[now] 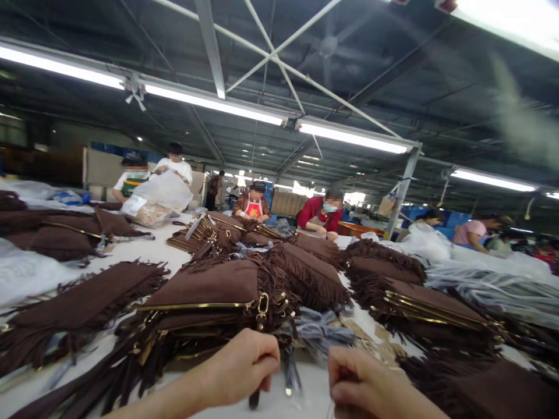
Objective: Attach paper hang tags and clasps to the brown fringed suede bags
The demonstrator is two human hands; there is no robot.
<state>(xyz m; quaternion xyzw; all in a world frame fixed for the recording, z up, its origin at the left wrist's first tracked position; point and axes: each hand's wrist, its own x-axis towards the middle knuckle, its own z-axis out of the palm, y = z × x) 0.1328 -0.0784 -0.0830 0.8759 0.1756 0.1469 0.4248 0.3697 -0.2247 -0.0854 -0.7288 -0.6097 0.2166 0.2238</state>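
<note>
My left hand [244,366] is closed in front of a stack of brown fringed bags [205,285] with gold zippers and metal rings. A dark strap end [254,399] shows just under its fingers, which look wrapped round the strap. My right hand [358,375] is curled at the lower right of centre, apart from the left. Something thin and pale shows beneath its fingers, too small to name. Between and beyond the hands lies a clear-wrapped grey bundle [325,331] on the white table [305,372].
More brown fringed bags lie at the left [82,302] and right [437,302]. Grey wrapped straps [493,285] are at the far right. People work across the table, one in red [317,215], another near a clear plastic bag [161,195].
</note>
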